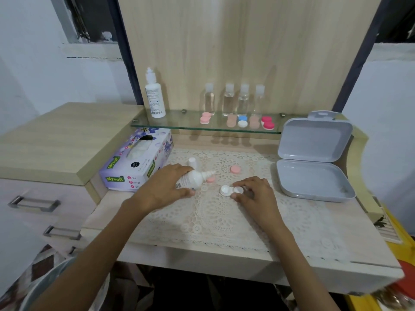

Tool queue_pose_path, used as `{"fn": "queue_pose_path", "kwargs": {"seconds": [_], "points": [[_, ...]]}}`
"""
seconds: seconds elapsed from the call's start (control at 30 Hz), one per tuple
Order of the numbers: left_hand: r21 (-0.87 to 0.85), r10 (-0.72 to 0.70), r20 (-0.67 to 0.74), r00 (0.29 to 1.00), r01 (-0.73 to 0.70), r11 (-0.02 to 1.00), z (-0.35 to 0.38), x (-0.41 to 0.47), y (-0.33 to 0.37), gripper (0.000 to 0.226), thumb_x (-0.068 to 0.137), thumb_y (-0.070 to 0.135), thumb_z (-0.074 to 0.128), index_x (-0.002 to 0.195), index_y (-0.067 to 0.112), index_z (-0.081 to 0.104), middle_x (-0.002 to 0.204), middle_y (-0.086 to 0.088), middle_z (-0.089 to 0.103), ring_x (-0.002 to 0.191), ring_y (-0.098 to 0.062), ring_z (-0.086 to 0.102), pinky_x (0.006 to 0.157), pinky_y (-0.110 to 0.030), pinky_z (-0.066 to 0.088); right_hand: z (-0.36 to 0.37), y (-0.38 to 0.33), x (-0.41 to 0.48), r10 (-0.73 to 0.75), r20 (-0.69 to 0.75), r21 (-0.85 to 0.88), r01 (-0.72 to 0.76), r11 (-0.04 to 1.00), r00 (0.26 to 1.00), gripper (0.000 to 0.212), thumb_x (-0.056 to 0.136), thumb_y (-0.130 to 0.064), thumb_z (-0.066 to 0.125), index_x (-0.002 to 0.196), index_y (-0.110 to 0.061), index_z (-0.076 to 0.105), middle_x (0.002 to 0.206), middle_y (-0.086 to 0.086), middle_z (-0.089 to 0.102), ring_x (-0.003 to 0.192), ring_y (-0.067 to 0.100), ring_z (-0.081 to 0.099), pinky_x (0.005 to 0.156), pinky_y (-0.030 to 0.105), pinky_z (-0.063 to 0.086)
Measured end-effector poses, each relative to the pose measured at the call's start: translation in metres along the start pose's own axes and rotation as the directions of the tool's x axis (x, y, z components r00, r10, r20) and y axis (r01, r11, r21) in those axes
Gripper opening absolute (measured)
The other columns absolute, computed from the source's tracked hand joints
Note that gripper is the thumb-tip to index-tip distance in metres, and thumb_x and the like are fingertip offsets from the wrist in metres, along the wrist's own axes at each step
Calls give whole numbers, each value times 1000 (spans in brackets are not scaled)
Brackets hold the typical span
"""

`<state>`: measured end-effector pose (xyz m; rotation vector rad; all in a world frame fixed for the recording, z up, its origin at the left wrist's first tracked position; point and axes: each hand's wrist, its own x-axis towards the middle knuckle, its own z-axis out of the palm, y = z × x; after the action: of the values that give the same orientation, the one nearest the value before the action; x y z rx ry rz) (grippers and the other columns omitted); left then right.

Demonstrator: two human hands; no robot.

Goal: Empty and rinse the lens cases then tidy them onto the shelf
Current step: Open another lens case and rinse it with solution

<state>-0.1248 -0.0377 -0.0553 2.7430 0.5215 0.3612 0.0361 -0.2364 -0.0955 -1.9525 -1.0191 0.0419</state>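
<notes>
Lens case [231,190], white, both wells uncapped, lies on the lace mat [215,216]. My right hand [256,195] pinches the case's right well between thumb and fingertips. My left hand [166,187] is curled round a small white bottle [193,179], held tilted with its nozzle pointing right, toward the case but apart from it.

Two pink caps lie loose on the mat: the near pink cap [210,180] sits just beside the nozzle, and the far pink cap [235,169] sits closer to the shelf. A white bottle cap [192,161] stands upright behind my left hand.

On the glass shelf [179,125], a row of closed cases [242,121] stands in front of four clear bottles [229,99], with a tall white bottle [155,95] at the left end. A tissue box [137,158] flanks the mat on the left. A grey hinged box [314,180], lid open, flanks it on the right.
</notes>
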Motion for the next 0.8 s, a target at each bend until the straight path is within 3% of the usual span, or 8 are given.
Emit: {"fn": "queue_pose_path", "kwargs": {"seconds": [0.27, 0.5, 0.67, 0.8], "points": [[159, 55, 125, 991, -74, 984, -4, 4, 11, 60, 78, 47, 70, 132, 31, 50, 115, 6, 56, 104, -12, 47, 84, -30, 37, 0, 1, 0, -6, 1, 2, 6, 1000, 1000, 22, 77, -20, 77, 99, -22, 73, 96, -10, 61, 94, 12, 46, 78, 25, 36], [152, 57, 143, 988, -79, 985, -4, 6, 17, 59, 78, 45, 71, 131, 31, 51, 115, 7, 56, 106, -11, 50, 82, -27, 37, 1, 2, 0, -23, -7, -17, 23, 1000, 1000, 25, 77, -21, 77, 101, -23, 73, 96, -9, 61, 93, 11, 45, 74, 15, 33], [217, 73, 189, 979, -114, 970, -8, 9, 24, 55, 78, 46, 71, 128, 33, 53, 105, 7, 52, 97, -14, 52, 80, -31, 43, 1, 0, 0, -20, -12, -13, 20, 1000, 1000, 24, 78, -20, 76, 101, -24, 73, 97, -8, 62, 93, 12, 45, 77, 27, 37], [259, 80, 213, 974, -135, 956, -11, 11, 29, 54, 79, 45, 70, 128, 29, 54, 105, 3, 54, 96, -16, 53, 80, -33, 45, 1, 1, 0, -15, -11, -11, 15, 1000, 1000, 24, 78, -21, 76, 101, -24, 73, 93, -8, 60, 93, 13, 46, 78, 28, 39]]}}
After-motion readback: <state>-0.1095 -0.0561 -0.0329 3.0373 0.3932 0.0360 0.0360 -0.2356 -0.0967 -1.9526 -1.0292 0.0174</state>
